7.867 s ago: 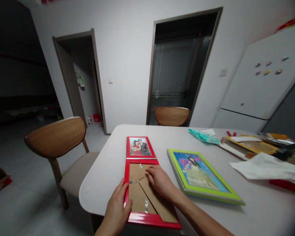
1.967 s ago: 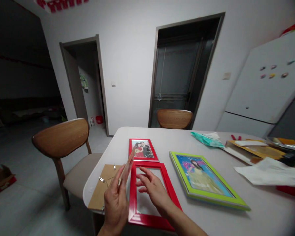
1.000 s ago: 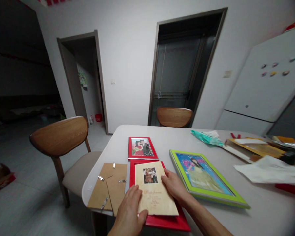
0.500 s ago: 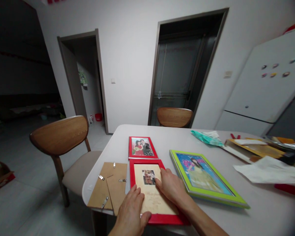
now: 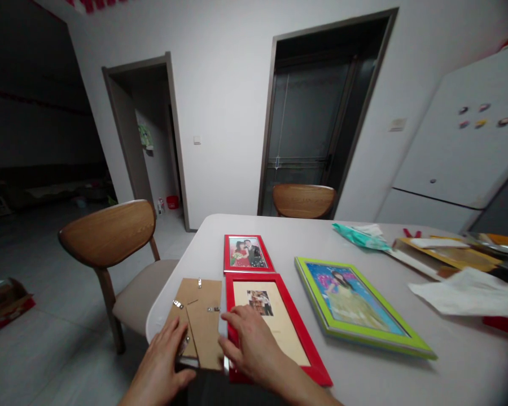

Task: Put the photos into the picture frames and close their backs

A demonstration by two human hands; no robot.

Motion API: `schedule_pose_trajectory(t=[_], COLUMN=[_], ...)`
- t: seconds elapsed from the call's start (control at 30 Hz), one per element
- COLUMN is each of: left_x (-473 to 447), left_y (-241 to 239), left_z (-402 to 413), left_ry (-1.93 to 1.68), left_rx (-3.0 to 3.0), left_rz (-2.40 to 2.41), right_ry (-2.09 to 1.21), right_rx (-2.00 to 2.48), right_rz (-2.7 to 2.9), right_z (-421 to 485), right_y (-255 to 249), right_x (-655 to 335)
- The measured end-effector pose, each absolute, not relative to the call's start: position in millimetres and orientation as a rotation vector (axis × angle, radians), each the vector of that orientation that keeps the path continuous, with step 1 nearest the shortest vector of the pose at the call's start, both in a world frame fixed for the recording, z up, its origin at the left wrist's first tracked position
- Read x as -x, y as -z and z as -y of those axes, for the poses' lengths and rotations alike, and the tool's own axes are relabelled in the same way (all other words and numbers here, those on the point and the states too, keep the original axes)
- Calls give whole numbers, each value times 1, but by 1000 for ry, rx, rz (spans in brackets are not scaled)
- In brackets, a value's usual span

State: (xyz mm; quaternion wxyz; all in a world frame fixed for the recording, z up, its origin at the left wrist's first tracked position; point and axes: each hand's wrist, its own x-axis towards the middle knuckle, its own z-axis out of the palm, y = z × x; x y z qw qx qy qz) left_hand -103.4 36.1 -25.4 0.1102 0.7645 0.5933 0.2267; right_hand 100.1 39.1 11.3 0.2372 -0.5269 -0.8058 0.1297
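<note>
My left hand (image 5: 163, 355) lies over the left side of a brown backing board (image 5: 206, 332), fingers stretched out and thumb apart. Metal clips and a folding stand flap show on the board. My right hand (image 5: 256, 344) rests across the left edge of a red picture frame (image 5: 298, 316), thumb and index finger apart beside the board's right edge. Inside that frame is a cream paper insert (image 5: 290, 338) with a small picture. A smaller red photo frame (image 5: 226, 254) showing a couple lies just beyond. To the right lies a green picture frame (image 5: 406, 345).
A teal-and-white wrapper (image 5: 359, 237), a yellow padded envelope (image 5: 444, 256) and a white sheet (image 5: 457, 293) lie on the table's (image 5: 220, 223) right side. One wooden chair (image 5: 110, 231) stands at the left, another (image 5: 303, 200) at the far side.
Both hands have moved left. My left hand went from the red frame onto the backing board; my right hand slid from the frame's right side to its left edge.
</note>
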Motion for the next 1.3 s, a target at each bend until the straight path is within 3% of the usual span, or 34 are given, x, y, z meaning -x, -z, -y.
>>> schedule_pose_trajectory(t=[0.3,0.6,0.9,1.3], left_x=[123,67,-14,-3], left_y=[41,13,12,10], left_z=[-45,-37,-33,-34], left_ry=[-668,-1049,-710,-458], left_rx=[-2285,-2436,-2497,-2486], left_rz=[-1833,-1524,-1335,-1362], right_ry=[-364,-504,-441,-218], right_rx=[1454,1250,1551,1556], right_rz=[2213,2001,1991,2102], right_z=[-39,-26,-6,-19], right_y=[6,-20,-4,23], right_x=[-55,-125,-206,-194])
